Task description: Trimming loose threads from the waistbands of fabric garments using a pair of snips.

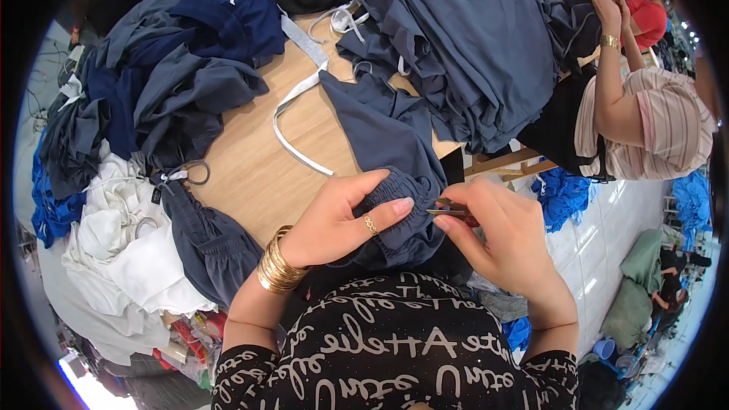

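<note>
My left hand (328, 226) is closed on the gathered elastic edge of a dark blue-grey garment (389, 125), its thumb lying on top of the bunched cloth. The rest of that garment trails away from me over the table. In my right hand (507, 239) are small metal thread snips (446, 211). Their pointed blades aim left and lie at the gathered edge beside my left thumb; I cannot tell whether they touch the cloth. My right fingers hide most of the handle.
A large dark grey cloth pile (471, 45) covers the far right of the wooden table (254, 140). Navy and grey garments (182, 68) heap at the left, above white cloth (129, 250). A pale strip (292, 133) lies mid-table. A person in a striped top (653, 118) works at right.
</note>
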### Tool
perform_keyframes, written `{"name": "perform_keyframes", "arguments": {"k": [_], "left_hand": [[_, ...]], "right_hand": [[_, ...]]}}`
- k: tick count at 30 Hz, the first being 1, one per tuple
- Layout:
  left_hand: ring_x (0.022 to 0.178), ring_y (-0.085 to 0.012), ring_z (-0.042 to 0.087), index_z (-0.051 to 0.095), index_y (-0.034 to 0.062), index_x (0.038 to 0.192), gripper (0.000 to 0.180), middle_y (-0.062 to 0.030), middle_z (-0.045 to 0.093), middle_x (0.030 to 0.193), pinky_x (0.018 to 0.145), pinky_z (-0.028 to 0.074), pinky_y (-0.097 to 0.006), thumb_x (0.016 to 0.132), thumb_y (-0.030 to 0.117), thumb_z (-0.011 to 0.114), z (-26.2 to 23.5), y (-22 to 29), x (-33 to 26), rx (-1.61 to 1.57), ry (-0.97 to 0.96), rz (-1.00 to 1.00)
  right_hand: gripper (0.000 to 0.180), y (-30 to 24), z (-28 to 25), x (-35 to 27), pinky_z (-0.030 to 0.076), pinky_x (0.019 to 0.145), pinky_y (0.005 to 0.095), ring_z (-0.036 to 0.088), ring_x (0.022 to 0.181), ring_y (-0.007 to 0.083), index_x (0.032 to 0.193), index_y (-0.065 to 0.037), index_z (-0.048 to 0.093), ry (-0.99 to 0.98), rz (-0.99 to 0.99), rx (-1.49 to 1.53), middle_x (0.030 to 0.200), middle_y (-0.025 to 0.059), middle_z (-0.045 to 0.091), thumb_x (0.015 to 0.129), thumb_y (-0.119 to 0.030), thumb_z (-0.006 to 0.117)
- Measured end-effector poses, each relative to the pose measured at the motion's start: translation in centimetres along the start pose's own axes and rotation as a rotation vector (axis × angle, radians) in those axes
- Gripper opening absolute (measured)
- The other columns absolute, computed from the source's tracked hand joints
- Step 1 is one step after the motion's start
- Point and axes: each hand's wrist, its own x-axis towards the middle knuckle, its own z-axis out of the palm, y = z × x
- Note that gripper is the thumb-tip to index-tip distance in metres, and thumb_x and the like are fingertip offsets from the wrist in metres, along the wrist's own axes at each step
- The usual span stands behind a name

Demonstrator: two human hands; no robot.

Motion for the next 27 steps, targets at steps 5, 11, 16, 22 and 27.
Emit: {"name": "perform_keyframes", "arguments": {"k": [5, 11, 16, 22, 27], "left_hand": [[0.07, -0.0043, 0.047, 0.057, -0.0027, 0.093, 0.021, -0.0032, 0.059, 0.076, 0.066, 0.043, -0.023, 0.089, 0.018, 0.057, 0.25, -0.05, 0.02, 0.027, 0.008, 0.008], [0.068, -0.0052, 0.047, 0.057, -0.0021, 0.092, 0.021, -0.0047, 0.059, 0.074, 0.065, 0.043, -0.023, 0.089, 0.019, 0.057, 0.39, -0.13, -0.01, 0.073, 0.013, 0.026], [0.067, -0.0056, 0.047, 0.057, -0.0021, 0.091, 0.021, -0.005, 0.058, 0.073, 0.064, 0.043, -0.023, 0.089, 0.019, 0.057, 0.53, -0.43, -0.06, 0.072, 0.021, 0.062], [0.067, -0.0052, 0.045, 0.056, -0.002, 0.09, 0.02, -0.0043, 0.057, 0.072, 0.063, 0.043, -0.023, 0.088, 0.017, 0.058, 0.59, -0.37, 0.03, 0.085, 0.021, 0.053], [0.068, -0.0043, 0.046, 0.056, -0.0021, 0.09, 0.017, -0.0032, 0.058, 0.073, 0.063, 0.043, -0.022, 0.087, 0.014, 0.059, 0.7, -0.86, 0.12, 0.05, 0.039, 0.056]], "right_hand": [[0.018, -0.46, 0.0, -0.06, 0.043, 0.05, 0.0311, 0.055, 0.061, 0.0212, 0.09, -0.007, 0.054, -0.004, -0.021, -0.1, 0.071, 0.0052, 0.051, 0.076, -0.014, 0.065], [0.017, -0.6, -0.01, -0.1, 0.042, 0.049, 0.0308, 0.053, 0.059, 0.0203, 0.089, -0.008, 0.054, -0.015, -0.033, -0.163, 0.068, 0.0045, 0.048, 0.077, -0.016, 0.064], [0.017, -0.73, -0.1, -0.09, 0.042, 0.049, 0.0308, 0.053, 0.059, 0.0202, 0.088, -0.008, 0.054, -0.031, -0.029, -0.165, 0.068, 0.0045, 0.048, 0.077, -0.015, 0.064], [0.017, -0.6, -0.04, -0.15, 0.042, 0.049, 0.0308, 0.053, 0.059, 0.0205, 0.088, -0.007, 0.054, -0.022, -0.04, -0.164, 0.068, 0.0045, 0.047, 0.077, -0.014, 0.064], [0.017, -0.61, 0.54, -0.36, 0.043, 0.05, 0.0307, 0.056, 0.06, 0.022, 0.09, -0.006, 0.054, 0.005, 0.027, -0.084, 0.071, 0.0057, 0.052, 0.078, -0.014, 0.063]]}}
